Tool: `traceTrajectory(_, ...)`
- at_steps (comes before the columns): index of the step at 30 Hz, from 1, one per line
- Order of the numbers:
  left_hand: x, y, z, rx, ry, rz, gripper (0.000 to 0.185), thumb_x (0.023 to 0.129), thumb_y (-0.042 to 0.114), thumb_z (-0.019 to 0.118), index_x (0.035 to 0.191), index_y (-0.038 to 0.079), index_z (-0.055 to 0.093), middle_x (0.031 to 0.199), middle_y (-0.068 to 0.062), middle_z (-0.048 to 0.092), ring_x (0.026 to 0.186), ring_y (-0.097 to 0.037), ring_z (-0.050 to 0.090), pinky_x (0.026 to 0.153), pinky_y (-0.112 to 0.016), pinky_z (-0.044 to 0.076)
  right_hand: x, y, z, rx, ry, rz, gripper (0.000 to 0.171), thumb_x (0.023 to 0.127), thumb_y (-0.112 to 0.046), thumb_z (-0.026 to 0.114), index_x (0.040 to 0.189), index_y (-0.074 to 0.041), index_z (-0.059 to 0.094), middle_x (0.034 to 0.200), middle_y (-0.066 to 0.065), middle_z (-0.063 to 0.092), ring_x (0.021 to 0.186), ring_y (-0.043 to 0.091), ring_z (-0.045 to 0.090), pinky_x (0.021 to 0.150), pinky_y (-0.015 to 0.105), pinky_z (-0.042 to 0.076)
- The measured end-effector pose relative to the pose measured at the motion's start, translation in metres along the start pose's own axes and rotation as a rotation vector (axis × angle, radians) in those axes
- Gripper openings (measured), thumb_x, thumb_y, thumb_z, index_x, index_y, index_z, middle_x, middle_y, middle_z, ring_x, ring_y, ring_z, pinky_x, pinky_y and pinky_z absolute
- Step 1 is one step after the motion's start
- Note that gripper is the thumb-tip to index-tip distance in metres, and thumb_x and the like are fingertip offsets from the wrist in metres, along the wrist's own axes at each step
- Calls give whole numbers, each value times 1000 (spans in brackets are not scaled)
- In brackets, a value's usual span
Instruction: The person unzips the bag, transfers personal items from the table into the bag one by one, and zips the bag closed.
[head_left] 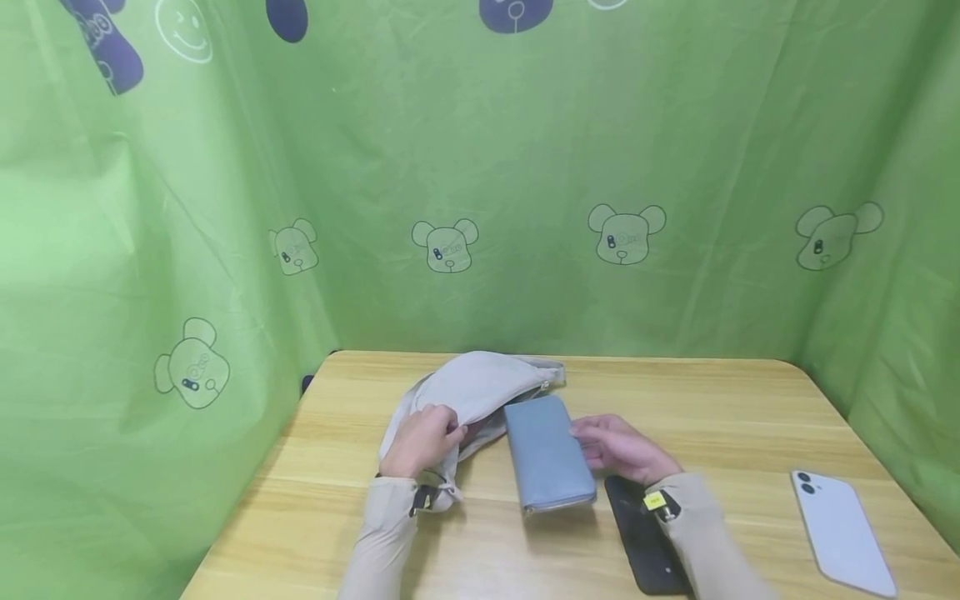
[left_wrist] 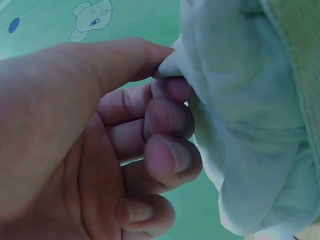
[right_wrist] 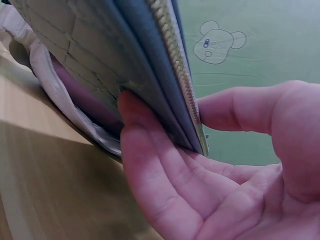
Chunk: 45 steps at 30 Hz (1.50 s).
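While the left hand (head_left: 422, 442) pinches the grey bag (head_left: 472, 387) toward the far-left corner of the table (head_left: 300, 517), its interior mostly hidden, the blue wallet (head_left: 551, 454) is just right of it, long axis running roughly far edge to near, right side pinched by the nearer right hand (head_left: 618, 450), whose sleeve (head_left: 708, 533) partly covers a black phone (head_left: 637, 542).

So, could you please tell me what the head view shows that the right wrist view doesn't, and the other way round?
Only the head view shows the left hand, the white phone and the black flat device.

Only the right wrist view shows the quilted face of the blue wallet.

Both show that wallet, the right hand holding it, the pale bag, the wooden table and the green curtain.
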<state>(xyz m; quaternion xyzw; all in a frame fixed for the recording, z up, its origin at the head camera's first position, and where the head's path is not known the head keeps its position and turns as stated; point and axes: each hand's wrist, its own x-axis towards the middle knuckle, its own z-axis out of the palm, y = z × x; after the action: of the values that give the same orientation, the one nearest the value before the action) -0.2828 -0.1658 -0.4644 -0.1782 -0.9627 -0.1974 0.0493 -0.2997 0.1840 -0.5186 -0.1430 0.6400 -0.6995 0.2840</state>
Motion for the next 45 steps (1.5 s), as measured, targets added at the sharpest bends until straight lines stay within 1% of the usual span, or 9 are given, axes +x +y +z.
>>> traceTrajectory(8, 0, 1, 0, -1, -16, -9, 35, 95, 26, 69, 64, 20, 54, 59, 7, 50, 56, -9, 46, 54, -27, 37, 8, 9, 6, -11, 27, 11, 36, 106, -17, 53, 132, 8, 52, 111, 3, 76, 103, 20, 75, 94, 38, 60)
traceTrajectory(13, 1, 1, 0, 2, -19, -14, 38, 95, 26, 69, 62, 20, 51, 58, 8, 47, 55, -8, 45, 53, -27, 36, 10, 11, 12, 2, 36, 4, 45, 105, -18, 55, 136, 13, 46, 111, 3, 76, 101, 19, 76, 94, 38, 61)
traceTrajectory(16, 1, 1, 0, 4, -19, -12, 38, 95, 25, 69, 62, 19, 52, 58, 7, 48, 55, -9, 45, 53, -27, 36, 11, 11, 15, 12, 51, 9, 53, 105, -18, 56, 141, 17, 39, 110, 3, 76, 100, 18, 76, 93, 37, 61)
traceTrajectory(19, 0, 2, 0, 5, -16, -10, 37, 95, 25, 69, 63, 19, 53, 59, 7, 50, 56, -9, 46, 53, -27, 37, 13, 12, 19, 16, 66, 8, 63, 105, -18, 56, 146, 21, 28, 111, 3, 75, 100, 17, 75, 92, 36, 61)
traceTrajectory(23, 1, 2, 0, 9, -18, -10, 38, 95, 25, 69, 62, 20, 53, 59, 7, 50, 56, -9, 47, 54, -27, 37, 16, 14, 23, 32, 91, 16, 70, 104, -18, 56, 150, 21, 19, 111, 3, 74, 99, 16, 75, 92, 36, 61)
traceTrajectory(34, 0, 3, 0, 5, -32, -18, 34, 96, 26, 69, 65, 19, 57, 61, 6, 53, 57, -9, 47, 55, -27, 38, 17, 12, 26, 33, 124, 27, 74, 103, -20, 59, 151, 19, 18, 113, 5, 73, 99, 17, 74, 91, 36, 61)
traceTrajectory(38, 1, 3, 0, 2, -34, -18, 32, 96, 26, 68, 66, 18, 58, 62, 6, 54, 57, -10, 48, 55, -27, 38, 19, 10, 26, 37, 115, 26, 73, 103, -20, 59, 151, 19, 20, 114, 5, 74, 100, 18, 74, 93, 37, 60)
traceTrajectory(42, 0, 3, 1, 7, -27, -14, 32, 96, 26, 68, 67, 18, 57, 62, 5, 53, 58, -10, 48, 56, -27, 39, 26, 6, 26, 36, 104, 27, 70, 104, -19, 58, 151, 18, 22, 115, 5, 75, 102, 18, 74, 95, 38, 60)
traceTrajectory(45, 0, 3, 1, 4, -25, -13, 32, 96, 25, 68, 67, 18, 57, 62, 5, 53, 58, -10, 48, 55, -27, 38, 35, 2, 27, 16, 121, 37, 70, 103, -19, 59, 152, 16, 25, 114, 6, 75, 101, 17, 74, 94, 37, 60)
